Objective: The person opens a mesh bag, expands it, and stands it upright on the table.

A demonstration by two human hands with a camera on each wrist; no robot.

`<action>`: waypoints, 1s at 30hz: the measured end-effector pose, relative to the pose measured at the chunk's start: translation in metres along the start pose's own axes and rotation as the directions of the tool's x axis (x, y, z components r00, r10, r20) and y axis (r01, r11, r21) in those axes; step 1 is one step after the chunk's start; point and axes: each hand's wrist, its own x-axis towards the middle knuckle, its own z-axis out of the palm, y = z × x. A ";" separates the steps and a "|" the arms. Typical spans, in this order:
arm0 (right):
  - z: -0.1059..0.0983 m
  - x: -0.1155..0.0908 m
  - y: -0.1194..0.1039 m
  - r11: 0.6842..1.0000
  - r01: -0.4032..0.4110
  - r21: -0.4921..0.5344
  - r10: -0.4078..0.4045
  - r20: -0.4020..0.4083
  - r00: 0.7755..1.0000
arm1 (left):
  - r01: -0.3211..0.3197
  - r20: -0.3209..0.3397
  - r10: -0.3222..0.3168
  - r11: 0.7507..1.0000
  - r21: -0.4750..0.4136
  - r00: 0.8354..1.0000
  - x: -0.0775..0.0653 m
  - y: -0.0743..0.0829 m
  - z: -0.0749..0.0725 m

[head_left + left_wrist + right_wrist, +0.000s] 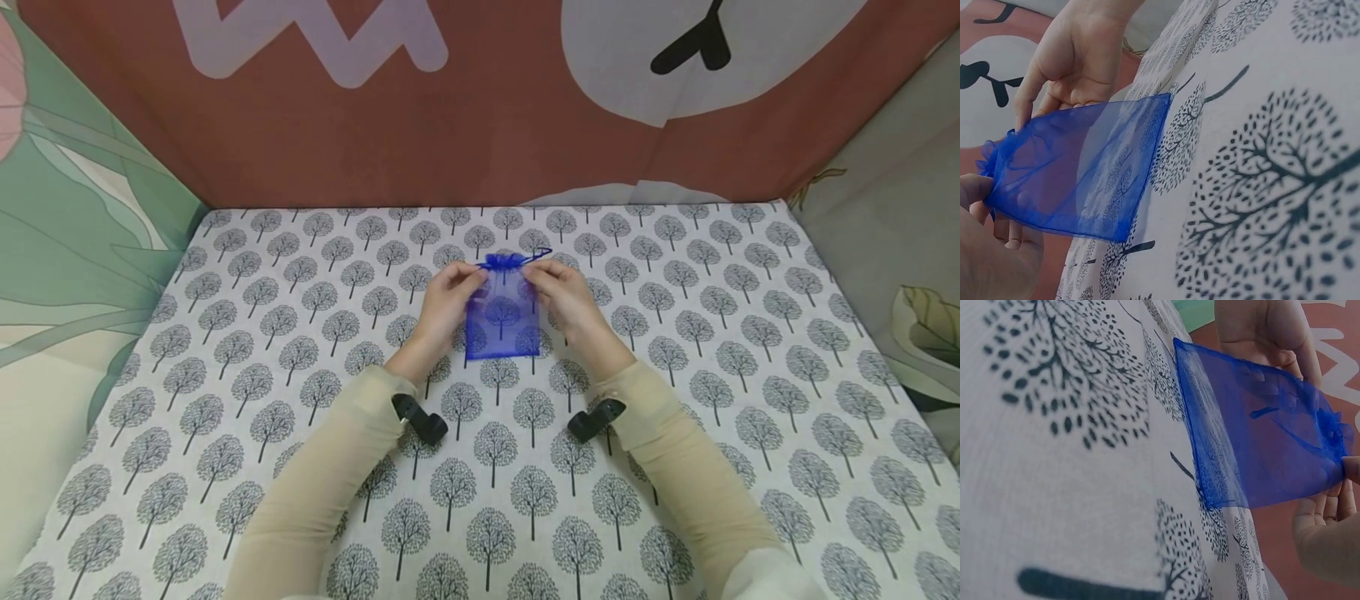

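Between both hands hangs a small sheer blue drawstring pouch (502, 321), its neck gathered and ruffled at the top. My left hand (452, 296) pinches the left side of the neck between thumb and fingers. On the other side, my right hand (562, 296) pinches the neck's right edge, where a loop of blue cord (542, 252) sticks out beyond the fingers. The cloth's tree print shows through the pouch body. In the left wrist view the pouch (1079, 169) looks flat, with its bottom hem straight. A small dark strip shows on the pouch (1263, 413) in the right wrist view.
A white tablecloth (495, 492) printed with dark trees covers the table. Behind it hangs a reddish-brown curtain (375, 150), with leaf-patterned fabric (82, 225) at the left and a paler cloth (885, 183) at the right. Each wrist carries a black camera (427, 423).
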 end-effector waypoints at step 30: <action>-0.004 0.001 -0.002 0.999 -0.029 -0.021 0.029 0.013 1.000 | -0.019 -0.017 0.020 0.999 0.039 1.000 0.001 -0.002 -0.004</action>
